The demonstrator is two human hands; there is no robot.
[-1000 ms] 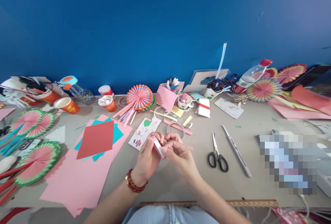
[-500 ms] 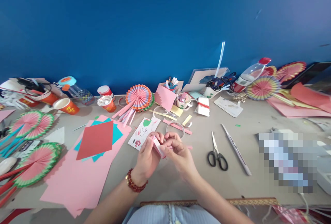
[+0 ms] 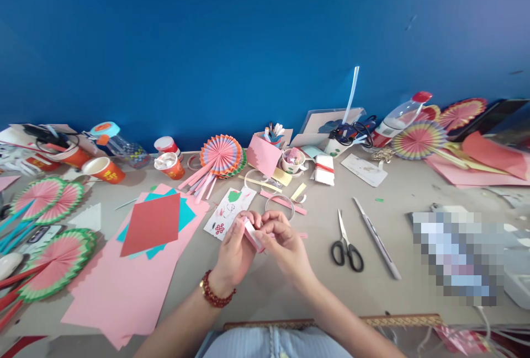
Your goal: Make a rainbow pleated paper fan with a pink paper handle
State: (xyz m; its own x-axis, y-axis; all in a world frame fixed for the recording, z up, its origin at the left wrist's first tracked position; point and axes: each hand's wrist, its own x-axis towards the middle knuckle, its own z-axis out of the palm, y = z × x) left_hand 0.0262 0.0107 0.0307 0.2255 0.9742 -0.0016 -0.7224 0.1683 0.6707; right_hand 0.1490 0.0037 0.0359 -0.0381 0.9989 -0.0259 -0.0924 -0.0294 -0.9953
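Between my two hands is a small pink folded paper piece (image 3: 253, 234) with a pale top face, held above the table. My left hand (image 3: 235, 247), with a red bead bracelet (image 3: 216, 293) on its wrist, grips it between thumb and fingers. From the other side my right hand (image 3: 286, 245) pinches its near edge. The fingers cover much of the piece. Just behind the hands lie a white card with drawings (image 3: 230, 212), a clear tape ring (image 3: 280, 206) and a pink paper strip (image 3: 285, 202).
Black-handled scissors (image 3: 346, 247) and a grey pen-like cutter (image 3: 376, 239) lie to the right. Stacked coloured paper (image 3: 153, 225) and folded paper fans (image 3: 58, 264) are on the left. Cups (image 3: 103, 170), a bottle (image 3: 399, 118) and another fan (image 3: 221, 155) stand along the blue wall.
The view has shifted very slightly. Both hands stay on the pink folded paper piece in nearly the same pose.
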